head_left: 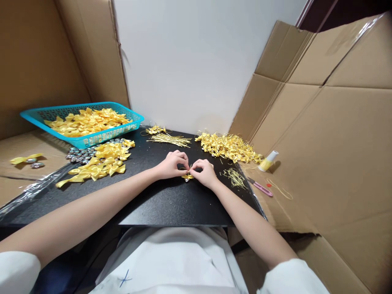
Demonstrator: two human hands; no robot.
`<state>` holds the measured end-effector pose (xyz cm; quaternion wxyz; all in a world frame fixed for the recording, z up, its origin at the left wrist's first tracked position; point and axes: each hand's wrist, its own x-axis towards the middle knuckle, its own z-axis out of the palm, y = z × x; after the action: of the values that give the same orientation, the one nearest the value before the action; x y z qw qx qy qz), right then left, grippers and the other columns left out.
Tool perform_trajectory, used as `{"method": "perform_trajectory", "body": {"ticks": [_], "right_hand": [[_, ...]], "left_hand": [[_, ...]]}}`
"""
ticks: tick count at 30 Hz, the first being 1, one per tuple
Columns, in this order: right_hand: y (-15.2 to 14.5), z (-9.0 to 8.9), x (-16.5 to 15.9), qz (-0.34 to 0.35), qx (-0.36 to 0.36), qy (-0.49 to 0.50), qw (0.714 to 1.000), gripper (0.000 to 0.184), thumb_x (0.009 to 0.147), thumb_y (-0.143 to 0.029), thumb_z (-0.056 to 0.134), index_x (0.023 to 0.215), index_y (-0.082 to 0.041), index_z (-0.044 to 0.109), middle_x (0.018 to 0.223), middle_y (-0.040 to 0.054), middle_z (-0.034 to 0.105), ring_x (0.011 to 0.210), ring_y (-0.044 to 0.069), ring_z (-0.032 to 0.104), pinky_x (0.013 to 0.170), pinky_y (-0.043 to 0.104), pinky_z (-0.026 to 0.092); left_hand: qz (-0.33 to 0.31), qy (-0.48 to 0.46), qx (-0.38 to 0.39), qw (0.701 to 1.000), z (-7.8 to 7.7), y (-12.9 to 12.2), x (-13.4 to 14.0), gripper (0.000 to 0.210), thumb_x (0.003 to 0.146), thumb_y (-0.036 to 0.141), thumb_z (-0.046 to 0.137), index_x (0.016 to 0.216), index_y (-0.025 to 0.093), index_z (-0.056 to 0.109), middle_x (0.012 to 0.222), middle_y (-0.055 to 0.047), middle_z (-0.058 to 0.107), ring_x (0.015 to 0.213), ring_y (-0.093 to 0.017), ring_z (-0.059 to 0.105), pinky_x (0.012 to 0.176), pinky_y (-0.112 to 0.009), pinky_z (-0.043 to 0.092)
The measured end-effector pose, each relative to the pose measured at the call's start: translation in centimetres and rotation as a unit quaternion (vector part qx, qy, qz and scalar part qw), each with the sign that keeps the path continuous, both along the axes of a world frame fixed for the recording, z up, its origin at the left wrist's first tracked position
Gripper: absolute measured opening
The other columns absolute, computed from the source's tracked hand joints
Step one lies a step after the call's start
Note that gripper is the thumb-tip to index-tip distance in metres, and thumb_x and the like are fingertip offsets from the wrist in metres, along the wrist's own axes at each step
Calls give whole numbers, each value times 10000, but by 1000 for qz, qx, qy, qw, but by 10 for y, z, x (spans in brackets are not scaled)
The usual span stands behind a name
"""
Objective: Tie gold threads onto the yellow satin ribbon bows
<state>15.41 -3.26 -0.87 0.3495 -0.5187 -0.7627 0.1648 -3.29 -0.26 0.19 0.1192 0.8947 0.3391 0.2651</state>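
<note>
My left hand [174, 165] and my right hand [204, 172] meet over the middle of the black table [171, 206]. Both are closed in a pinch, fingertips almost touching. A small yellow ribbon bow [187, 177] with a shiny silver bead lies just under the fingertips, partly hidden by them. Thin yellow thread [190, 166] shows between the two pinches; its exact path is too small to make out. Beyond the hands lies a bundle of cut yellow threads [170, 140]. To the left are loose yellow bows [99, 167] and silver beads [81, 155].
A turquoise basket [139, 118] of bows stands at the back left. Finished-looking beaded bows [229, 147] form a heap at back right. Thread scraps [235, 177], a pink-handled cutter [261, 188] and a thread spool [268, 161] lie right. Cardboard walls [337, 134] enclose both sides.
</note>
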Motion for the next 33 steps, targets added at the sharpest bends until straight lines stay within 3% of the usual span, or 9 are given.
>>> {"method": "perform_trajectory", "body": {"ticks": [8, 33], "right_hand": [[-1, 1, 0, -7, -4, 8, 1000, 106, 705, -200, 661, 605, -231, 668, 851, -28, 707, 893, 182, 575, 876, 370, 364], [2, 2, 1, -13, -4, 26, 1000, 102, 704, -192, 656, 611, -232, 669, 856, -27, 705, 903, 178, 583, 878, 356, 377]], "left_hand": [[-3, 4, 58, 998, 0, -1, 0, 158, 766, 365, 666, 729, 225, 729, 897, -33, 641, 881, -191, 483, 837, -348, 259], [-1, 62, 29, 998, 12, 2, 0, 121, 736, 321, 655, 718, 228, 730, 880, -30, 623, 878, -197, 458, 799, -329, 265]]}}
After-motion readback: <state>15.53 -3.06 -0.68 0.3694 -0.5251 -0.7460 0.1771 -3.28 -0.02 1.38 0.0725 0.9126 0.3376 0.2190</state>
